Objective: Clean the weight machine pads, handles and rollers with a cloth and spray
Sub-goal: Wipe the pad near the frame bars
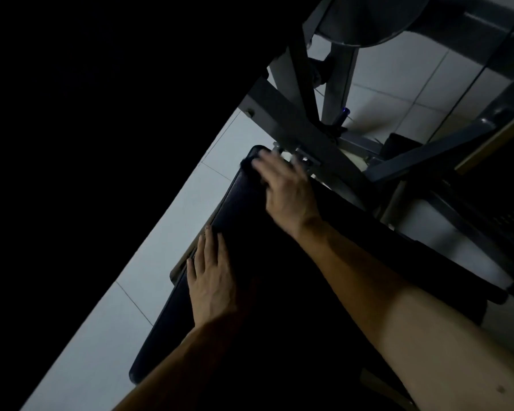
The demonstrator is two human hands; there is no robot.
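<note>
A long black padded bench (244,307) of the weight machine runs from the lower middle up toward the centre. My left hand (211,280) lies flat on the pad's left edge with its fingers straight. My right hand (285,191) is blurred at the pad's far end, fingers spread over a dark cloth (250,163) that it presses onto the pad. The cloth is mostly hidden under the hand. No spray bottle is in view.
Grey steel frame bars (297,126) cross just beyond the pad's far end. A round disc (377,22) hangs at the top. White floor tiles (107,321) lie to the left and right. A large black mass (86,114) fills the left side.
</note>
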